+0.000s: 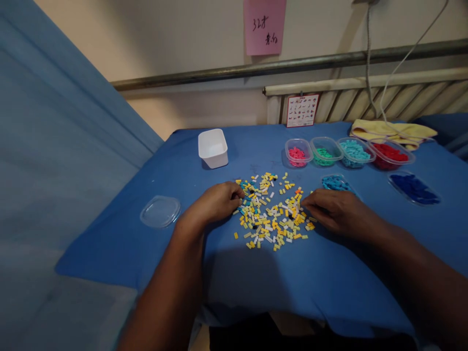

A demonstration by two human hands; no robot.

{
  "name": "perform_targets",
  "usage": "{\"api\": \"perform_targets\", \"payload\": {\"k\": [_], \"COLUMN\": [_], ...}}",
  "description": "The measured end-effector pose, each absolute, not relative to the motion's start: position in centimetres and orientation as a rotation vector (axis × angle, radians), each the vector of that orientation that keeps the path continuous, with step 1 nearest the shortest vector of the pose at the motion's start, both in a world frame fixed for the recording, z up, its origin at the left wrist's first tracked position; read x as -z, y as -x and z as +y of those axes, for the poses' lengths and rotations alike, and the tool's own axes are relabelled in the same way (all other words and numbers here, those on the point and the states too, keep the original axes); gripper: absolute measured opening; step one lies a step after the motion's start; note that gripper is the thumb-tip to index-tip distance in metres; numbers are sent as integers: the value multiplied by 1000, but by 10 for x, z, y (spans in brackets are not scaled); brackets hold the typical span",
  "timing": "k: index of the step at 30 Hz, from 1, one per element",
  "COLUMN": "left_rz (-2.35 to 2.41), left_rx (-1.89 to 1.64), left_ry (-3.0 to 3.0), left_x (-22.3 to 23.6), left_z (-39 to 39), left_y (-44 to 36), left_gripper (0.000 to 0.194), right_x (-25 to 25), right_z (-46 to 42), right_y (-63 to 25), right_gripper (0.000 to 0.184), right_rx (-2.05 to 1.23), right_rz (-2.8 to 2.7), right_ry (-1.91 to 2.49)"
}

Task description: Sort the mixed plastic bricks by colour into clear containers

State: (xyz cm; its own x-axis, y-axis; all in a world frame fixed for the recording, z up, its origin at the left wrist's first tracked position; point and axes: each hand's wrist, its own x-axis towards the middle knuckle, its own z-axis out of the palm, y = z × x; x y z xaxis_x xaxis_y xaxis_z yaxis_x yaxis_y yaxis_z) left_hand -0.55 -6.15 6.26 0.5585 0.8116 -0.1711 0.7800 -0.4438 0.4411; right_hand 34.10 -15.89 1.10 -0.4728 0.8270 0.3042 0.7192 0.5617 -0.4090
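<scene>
Flanking small bricks (268, 228), hands (219, 201) (334, 209) curled, grip unclear, blue tablecloth (252, 278) below, pale wall (190, 44), metal pipe (226, 73) and radiator (340, 85) behind

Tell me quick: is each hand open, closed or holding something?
Left hand: partly curled beside the building bricks; can't tell if holding any.
Right hand: partly curled at their right edge; likewise can't tell.

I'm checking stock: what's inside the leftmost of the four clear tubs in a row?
Pinkish-red pieces lie in that tub; anything beneath the top ones is covered.
</scene>
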Motion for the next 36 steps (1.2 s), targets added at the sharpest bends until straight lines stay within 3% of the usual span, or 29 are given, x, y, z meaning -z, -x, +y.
{"api": "perform_targets", "payload": {"k": [5, 18, 21, 25, 28, 36], "left_rz": [1232, 1358, 1394, 1124, 925, 1015], "left_rx": [-145, 1, -104, -327, -268, -239], "left_ry": [-2384, -2316, -2316, -2346, -2435, -2477], "left_x": [-61, -63, -67, -64, -56, -54], "left_z": [-56, -59, -62, -65, -65, -64], "left_y": [16, 14, 12, 5, 1, -3], "left_gripper": [32, 16, 18, 26, 25, 21], "right_x": [-11, -11, -11, -12, -12, -12], "right_z": [-159, -160, -160, -160, -160, -159], "right_y": [-341, -338, -338, -337, -335, -331], "right_gripper": [19, 18, 18, 18, 18, 18], "right_rx": [-316, -301, -303, -315, -307, -322], "right_rz": [-2346, -2341, -2348, -2355, -2362, -2363], "right_ry": [1227, 1156, 1154, 1180, 1179, 1138]}}
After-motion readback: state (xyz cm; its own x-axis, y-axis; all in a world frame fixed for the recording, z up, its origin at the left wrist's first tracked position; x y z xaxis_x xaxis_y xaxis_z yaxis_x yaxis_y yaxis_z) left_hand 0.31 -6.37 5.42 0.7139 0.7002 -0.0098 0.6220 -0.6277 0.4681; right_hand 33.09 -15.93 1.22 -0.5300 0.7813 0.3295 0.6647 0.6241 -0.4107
